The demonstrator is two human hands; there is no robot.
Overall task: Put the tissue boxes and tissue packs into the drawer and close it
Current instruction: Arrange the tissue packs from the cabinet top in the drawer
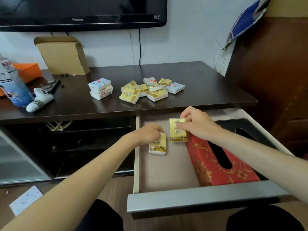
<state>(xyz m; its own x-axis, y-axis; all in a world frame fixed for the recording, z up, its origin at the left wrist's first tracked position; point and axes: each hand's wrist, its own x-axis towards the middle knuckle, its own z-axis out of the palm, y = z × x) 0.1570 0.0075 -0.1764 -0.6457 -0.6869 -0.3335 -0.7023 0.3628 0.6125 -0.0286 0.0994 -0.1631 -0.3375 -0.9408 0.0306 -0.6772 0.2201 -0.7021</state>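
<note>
The drawer (205,196) stands pulled open under the dark cabinet top. Inside it lie a red and gold tissue box (206,165) and, to its right, a black tissue box (250,129). My left hand (148,132) grips a yellow tissue pack (158,145) low over the drawer's floor. My right hand (198,124) holds a second yellow tissue pack (177,130) just beside the red box. On the cabinet top (208,84) sit a heap of several yellow and white packs (146,91) and a small stack of white packs (100,89).
A cardboard box (63,55), an orange box (29,70), a plastic bottle (13,85) and a white game controller (40,100) stand at the left of the top. A television (83,10) hangs above. The drawer's left half has bare floor.
</note>
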